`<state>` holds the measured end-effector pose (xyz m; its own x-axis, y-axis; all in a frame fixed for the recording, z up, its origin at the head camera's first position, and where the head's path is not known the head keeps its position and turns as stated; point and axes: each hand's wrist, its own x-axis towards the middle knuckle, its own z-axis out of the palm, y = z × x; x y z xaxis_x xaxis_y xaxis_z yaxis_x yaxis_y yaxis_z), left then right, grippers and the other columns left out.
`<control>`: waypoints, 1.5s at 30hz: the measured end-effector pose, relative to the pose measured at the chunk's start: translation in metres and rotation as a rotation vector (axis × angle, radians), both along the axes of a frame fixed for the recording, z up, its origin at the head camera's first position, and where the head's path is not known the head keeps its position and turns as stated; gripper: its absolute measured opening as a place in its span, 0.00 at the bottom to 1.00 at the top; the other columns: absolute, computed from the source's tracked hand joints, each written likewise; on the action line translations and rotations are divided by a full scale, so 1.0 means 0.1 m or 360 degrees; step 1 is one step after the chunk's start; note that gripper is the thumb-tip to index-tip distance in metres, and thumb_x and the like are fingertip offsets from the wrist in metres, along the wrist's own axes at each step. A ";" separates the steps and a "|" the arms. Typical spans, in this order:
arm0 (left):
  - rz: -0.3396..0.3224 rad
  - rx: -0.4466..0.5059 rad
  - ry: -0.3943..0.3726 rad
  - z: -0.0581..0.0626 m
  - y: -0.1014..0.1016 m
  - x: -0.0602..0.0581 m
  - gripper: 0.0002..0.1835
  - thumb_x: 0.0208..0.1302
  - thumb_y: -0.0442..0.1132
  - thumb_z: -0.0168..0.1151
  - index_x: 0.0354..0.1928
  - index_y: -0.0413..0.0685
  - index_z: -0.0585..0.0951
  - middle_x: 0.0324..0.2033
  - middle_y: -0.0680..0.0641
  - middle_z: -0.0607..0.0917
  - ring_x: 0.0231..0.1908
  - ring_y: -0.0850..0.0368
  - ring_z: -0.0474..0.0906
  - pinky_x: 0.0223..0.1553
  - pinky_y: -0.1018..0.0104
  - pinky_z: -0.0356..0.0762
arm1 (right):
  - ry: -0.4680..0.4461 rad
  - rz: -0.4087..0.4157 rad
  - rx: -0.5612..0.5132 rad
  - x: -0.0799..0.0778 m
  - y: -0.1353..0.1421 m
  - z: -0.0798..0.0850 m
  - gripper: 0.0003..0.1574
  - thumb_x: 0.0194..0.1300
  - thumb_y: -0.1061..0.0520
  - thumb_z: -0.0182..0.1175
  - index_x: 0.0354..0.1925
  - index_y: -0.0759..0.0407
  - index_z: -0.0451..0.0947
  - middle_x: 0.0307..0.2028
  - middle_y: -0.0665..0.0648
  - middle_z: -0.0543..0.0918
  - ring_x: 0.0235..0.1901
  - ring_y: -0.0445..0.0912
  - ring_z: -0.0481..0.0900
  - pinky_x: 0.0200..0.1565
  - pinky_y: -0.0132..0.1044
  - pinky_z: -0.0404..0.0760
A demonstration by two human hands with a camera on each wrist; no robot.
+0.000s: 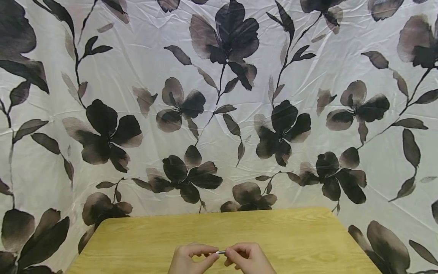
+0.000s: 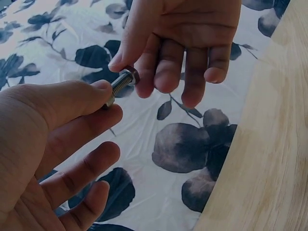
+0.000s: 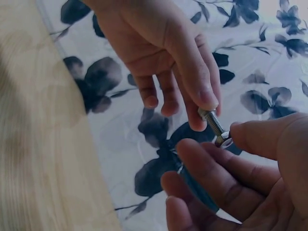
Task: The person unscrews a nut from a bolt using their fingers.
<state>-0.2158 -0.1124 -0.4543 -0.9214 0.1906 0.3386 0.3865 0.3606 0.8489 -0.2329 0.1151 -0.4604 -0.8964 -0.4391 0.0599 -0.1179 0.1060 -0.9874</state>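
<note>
A small silver metal bolt [image 1: 221, 252] is held level between the two hands, above the wooden table. My left hand [image 1: 191, 258] pinches one end between thumb and index finger, hiding most of that end. At the other end, the thumb and index finger of my right hand [image 1: 251, 258] pinch a hexagonal piece [image 3: 224, 140]; whether it is a nut or the bolt's head I cannot tell. Bare thread of the bolt [image 2: 121, 84] shows between the fingertips in both wrist views. The remaining fingers of both hands are loosely bent and hold nothing.
A yellow wood-grain table [image 1: 143, 236] with rounded far corners lies under the hands. Behind and beside it hangs a white cloth [image 1: 219, 125] printed with dark flowers and leaves, reaching the table's far edge.
</note>
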 end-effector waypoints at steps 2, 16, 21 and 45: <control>-0.0009 0.0015 0.0005 -0.01 0.00 0.01 0.08 0.62 0.48 0.75 0.38 0.54 0.93 0.30 0.58 0.91 0.32 0.69 0.83 0.36 0.70 0.81 | 0.0016 0.0016 -0.0013 0.02 0.01 -0.01 0.24 0.78 0.49 0.58 0.47 0.70 0.86 0.35 0.62 0.90 0.33 0.40 0.86 0.36 0.31 0.82; -0.0052 0.0009 0.0139 -0.02 0.11 -0.06 0.08 0.63 0.49 0.74 0.39 0.56 0.93 0.30 0.59 0.91 0.31 0.69 0.84 0.35 0.69 0.80 | 0.0081 -0.0050 -0.0007 0.06 0.12 0.05 0.23 0.75 0.53 0.62 0.56 0.70 0.81 0.40 0.62 0.90 0.38 0.42 0.88 0.41 0.33 0.83; -0.0030 -0.0013 0.0156 -0.01 0.05 -0.07 0.06 0.63 0.48 0.75 0.39 0.58 0.93 0.31 0.59 0.91 0.31 0.70 0.84 0.35 0.69 0.80 | -0.0018 -0.0069 0.0011 0.05 0.08 0.06 0.27 0.74 0.49 0.63 0.59 0.69 0.81 0.41 0.59 0.90 0.41 0.46 0.88 0.42 0.37 0.83; 0.0026 0.0040 0.0254 -0.05 0.02 0.00 0.04 0.60 0.43 0.77 0.37 0.59 0.93 0.29 0.60 0.91 0.30 0.70 0.83 0.35 0.69 0.80 | 0.0032 -0.0140 -0.0024 0.11 0.00 0.11 0.17 0.73 0.51 0.65 0.50 0.63 0.85 0.41 0.61 0.89 0.39 0.44 0.87 0.44 0.34 0.83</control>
